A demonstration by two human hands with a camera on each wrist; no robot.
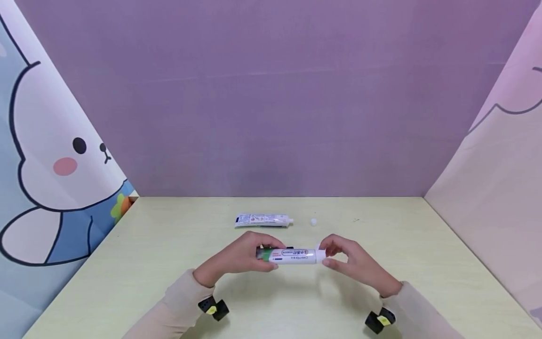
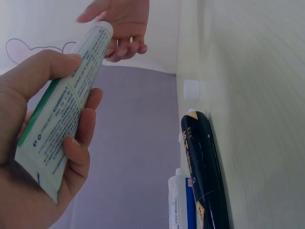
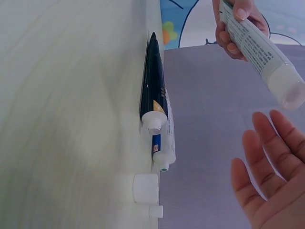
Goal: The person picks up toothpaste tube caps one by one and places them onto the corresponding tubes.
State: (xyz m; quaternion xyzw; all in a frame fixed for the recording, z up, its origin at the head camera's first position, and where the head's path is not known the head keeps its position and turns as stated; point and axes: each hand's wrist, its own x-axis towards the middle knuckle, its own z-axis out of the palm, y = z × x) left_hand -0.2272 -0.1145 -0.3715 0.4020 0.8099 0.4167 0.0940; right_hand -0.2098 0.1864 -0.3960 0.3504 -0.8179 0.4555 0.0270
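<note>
My left hand (image 1: pixel 243 254) grips a white and green toothpaste tube (image 1: pixel 292 256) around its tail end, with the thumb along one side and fingers curled on the other. The tube is raised over the table, its white cap (image 3: pixel 286 87) pointing toward my right hand (image 1: pixel 353 256). Thumb and fingers of the right hand are spread about the cap. In the right wrist view those fingers (image 3: pixel 271 162) are loosely extended, and a gap shows between them and the cap.
A dark toothpaste tube (image 2: pixel 204 167), uncapped, lies on the table (image 1: pixel 169 282) mostly hidden behind the held tube in the head view. Farther back lies a white and blue tube (image 1: pixel 262 220), also uncapped. A large white cap (image 3: pixel 146 188) and a small white cap (image 1: pixel 314 221) rest nearby.
</note>
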